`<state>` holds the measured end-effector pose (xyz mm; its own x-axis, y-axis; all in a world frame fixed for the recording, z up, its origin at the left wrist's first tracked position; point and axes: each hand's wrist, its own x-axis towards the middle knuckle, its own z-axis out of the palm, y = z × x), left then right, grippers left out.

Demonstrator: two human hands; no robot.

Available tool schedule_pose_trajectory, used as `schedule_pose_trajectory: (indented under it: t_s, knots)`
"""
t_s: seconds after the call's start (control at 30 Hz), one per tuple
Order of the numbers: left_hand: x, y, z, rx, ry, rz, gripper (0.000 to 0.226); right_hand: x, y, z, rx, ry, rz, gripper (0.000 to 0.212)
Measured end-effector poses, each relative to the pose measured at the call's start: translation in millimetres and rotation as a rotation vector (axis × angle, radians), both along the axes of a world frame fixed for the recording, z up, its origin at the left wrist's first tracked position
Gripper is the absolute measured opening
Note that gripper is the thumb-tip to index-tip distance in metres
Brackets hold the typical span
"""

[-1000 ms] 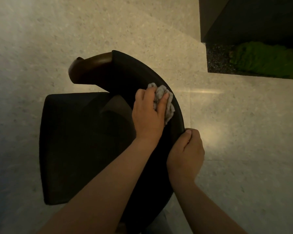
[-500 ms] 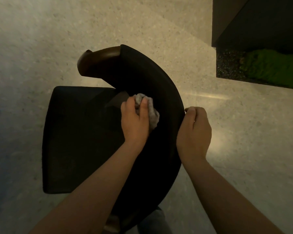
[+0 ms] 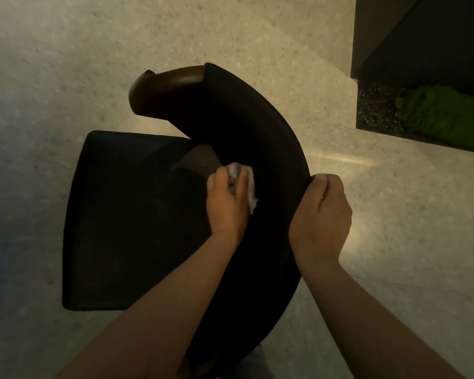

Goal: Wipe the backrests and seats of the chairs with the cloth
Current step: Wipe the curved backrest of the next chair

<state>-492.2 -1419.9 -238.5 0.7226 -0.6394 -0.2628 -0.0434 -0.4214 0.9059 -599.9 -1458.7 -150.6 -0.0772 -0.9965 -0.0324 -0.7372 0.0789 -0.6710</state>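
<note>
Head view: cloth on backrest

Left hand grips the crumpled grey cloth, pressing it to the curved black backrest's inner face, just above the seat. Right hand curls round the backrest's outer rim, gripping it.

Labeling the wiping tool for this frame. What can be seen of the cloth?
The cloth is a small pale grey-white rag, crumpled into a wad, and looks like soft fabric. The left hand grips it with fingers curled over it, so only its top and right edge show. It lies against the inner face of the chair's dark curved backrest, low down near the seat. The right hand holds the backrest's outer edge and does not touch the cloth.
</note>
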Motion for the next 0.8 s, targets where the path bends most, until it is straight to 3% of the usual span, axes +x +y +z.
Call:
schedule_pose_trajectory:
  t_s: [0.13,0.37,0.63,0.8]
  knots:
    - [23.4,35.9,-27.2,0.132,0.206,-0.029,0.011,0.1,-0.2,-0.7,-0.012,-0.001,0.009,0.028]
    - [-8.5,-12.2,13.7,0.001,-0.098,-0.053,0.037,-0.4,-0.1,1.3,-0.012,-0.024,0.010,0.029]
    - [-1.6,-10.8,-13.7,-0.054,-0.044,-0.041,0.016,-2.0,0.3,-0.5,-0.028,-0.060,0.005,0.030]
    - [1.5,-9.4,-34.5,-0.032,0.025,0.039,0.022,-2.6,0.5,-1.7,-0.033,-0.068,-0.002,0.031]
